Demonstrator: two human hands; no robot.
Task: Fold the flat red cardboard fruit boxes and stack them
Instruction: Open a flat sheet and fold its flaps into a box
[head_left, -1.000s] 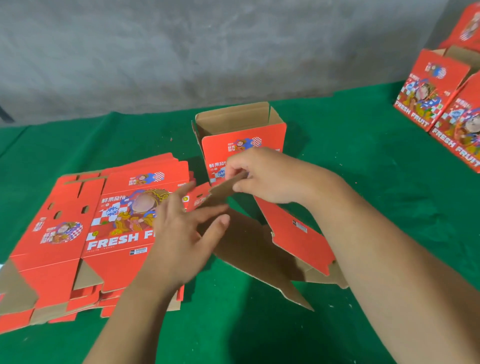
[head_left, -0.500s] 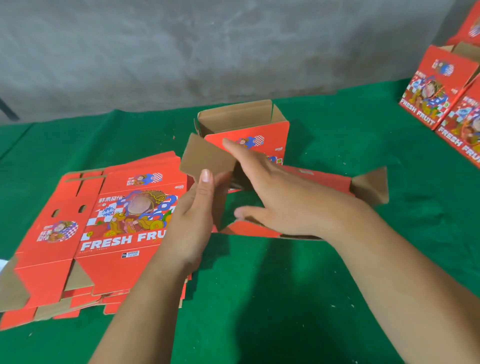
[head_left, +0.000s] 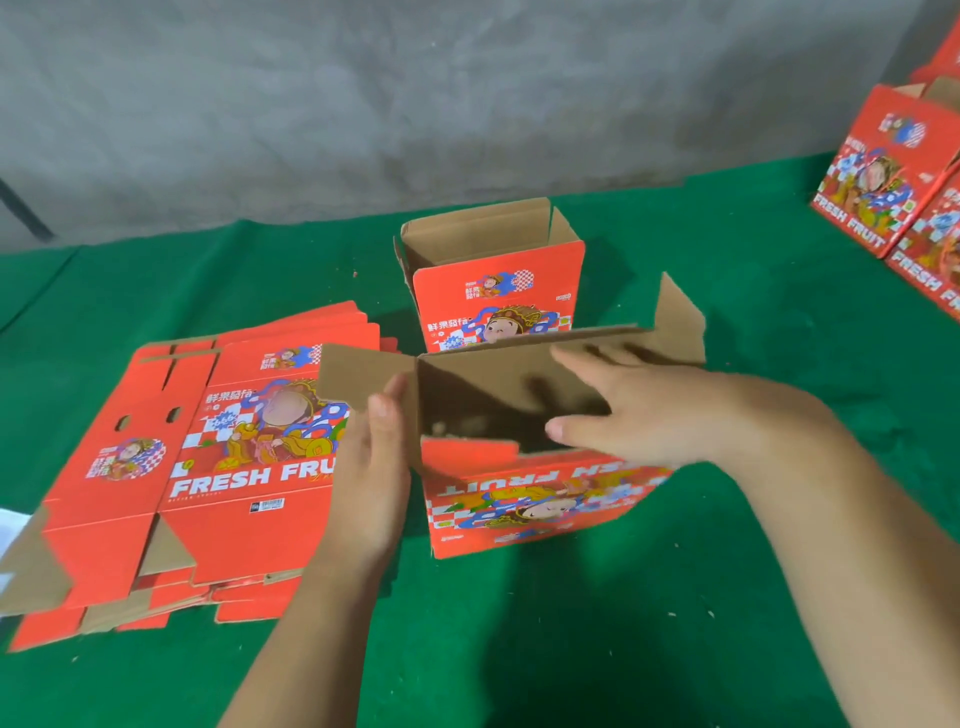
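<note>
Folded boxes (head_left: 883, 171) at the far right: cut off by the picture's right edge, their count not to be told. Stack of flat boxes (head_left: 208, 467): its right part is covered by the left hand (head_left: 371, 483), its lower-left corner cropped by the frame. Half-opened box (head_left: 524, 499): its interior is shadowed and partly screened by the right hand (head_left: 639, 421); the print on every box is blurred.

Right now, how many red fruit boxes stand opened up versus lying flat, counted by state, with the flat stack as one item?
Box being folded in the hands: 1
Finished open-topped box behind it: 1
Assembled boxes at the right edge, partly cut off: at least 2
Stack of flat boxes, sheets too tight to count: 1
Total: 5 items in view
</note>
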